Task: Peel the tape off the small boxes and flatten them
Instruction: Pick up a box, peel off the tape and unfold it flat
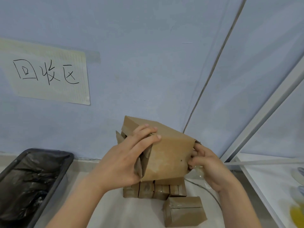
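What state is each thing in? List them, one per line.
held box: lifted, left-end flaps open
left hand: grips the open end
right hand: pinches at the right end, clear tape there
near box: taped shut, on the surface
bin: open, lined with a black bag

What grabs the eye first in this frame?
A brown box held up at centre, the left hand gripping its open flaps and the right hand at its far end. Behind, a handwritten sign hangs on the wall; more boxes sit below.
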